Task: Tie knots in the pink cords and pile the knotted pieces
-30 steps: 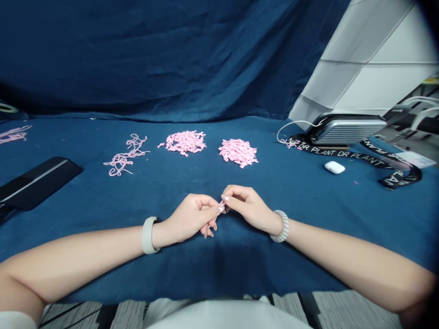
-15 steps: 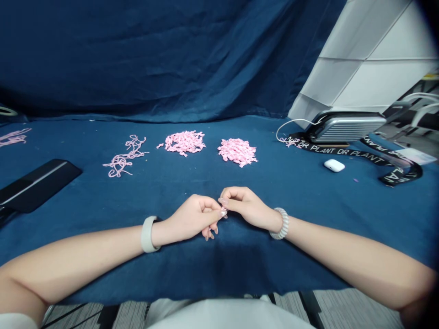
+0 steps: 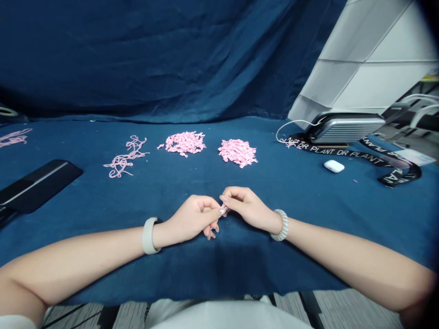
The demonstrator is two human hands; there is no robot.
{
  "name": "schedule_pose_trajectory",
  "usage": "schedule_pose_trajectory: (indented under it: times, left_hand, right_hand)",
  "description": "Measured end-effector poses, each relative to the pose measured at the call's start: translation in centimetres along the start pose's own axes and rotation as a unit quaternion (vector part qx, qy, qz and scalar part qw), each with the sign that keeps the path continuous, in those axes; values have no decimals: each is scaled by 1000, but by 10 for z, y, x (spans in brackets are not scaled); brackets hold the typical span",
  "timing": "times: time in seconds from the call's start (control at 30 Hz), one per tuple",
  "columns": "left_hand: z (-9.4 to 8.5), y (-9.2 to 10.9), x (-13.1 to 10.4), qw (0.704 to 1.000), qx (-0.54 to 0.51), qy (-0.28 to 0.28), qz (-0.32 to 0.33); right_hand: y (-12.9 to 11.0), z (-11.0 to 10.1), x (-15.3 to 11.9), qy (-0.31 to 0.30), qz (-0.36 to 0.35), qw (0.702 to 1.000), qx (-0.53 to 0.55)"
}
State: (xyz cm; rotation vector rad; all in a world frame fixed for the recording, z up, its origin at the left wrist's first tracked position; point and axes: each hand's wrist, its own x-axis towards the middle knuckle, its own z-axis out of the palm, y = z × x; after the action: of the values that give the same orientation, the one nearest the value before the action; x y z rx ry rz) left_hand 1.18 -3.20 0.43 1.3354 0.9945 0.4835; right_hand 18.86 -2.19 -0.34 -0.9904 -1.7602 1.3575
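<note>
My left hand point(image 3: 198, 217) and my right hand point(image 3: 247, 208) meet over the near middle of the blue cloth. Between their pinched fingertips is a small bit of pink yarn point(image 3: 224, 208), mostly covered by the fingers, so its shape is hard to make out. Both thumbs and forefingers are closed on it. Beyond the hands lie two heaps of small pink yarn pieces, a left heap point(image 3: 185, 143) and a right heap point(image 3: 237, 152). Loose pink strands point(image 3: 123, 160) are tangled to the left of the heaps.
A black paddle-shaped object point(image 3: 41, 185) lies at the left, with more pink strands point(image 3: 15, 137) behind it. At the right are a silver ridged case point(image 3: 348, 128) with a white cable, a black lettered lanyard point(image 3: 343, 152) and a white earbud case point(image 3: 334, 166). Blue cloth point(image 3: 154, 59) hangs behind.
My right fingertips have drawn slightly away from the left ones, and more of the pink yarn shows between them. The heaps and loose strands lie as before.
</note>
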Motion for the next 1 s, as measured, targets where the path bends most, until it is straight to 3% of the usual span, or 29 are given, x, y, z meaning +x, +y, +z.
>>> schedule_pose_trajectory:
  times: [0.2, 0.43, 0.67, 1.0]
  left_hand:
    - [-1, -1, -1, 1000, 12, -19, 6]
    - [1, 1, -2, 998, 59, -31, 5]
    - [1, -2, 1, 998, 50, -26, 5]
    - [1, -1, 2, 999, 11, 26, 44]
  right_hand:
    - [-4, 3, -3, -45, -98, 983, -152]
    - [-3, 0, -1, -85, -75, 989, -92]
    - [-2, 1, 0, -63, -65, 992, -82]
    - [2, -2, 2, -49, -70, 995, -46]
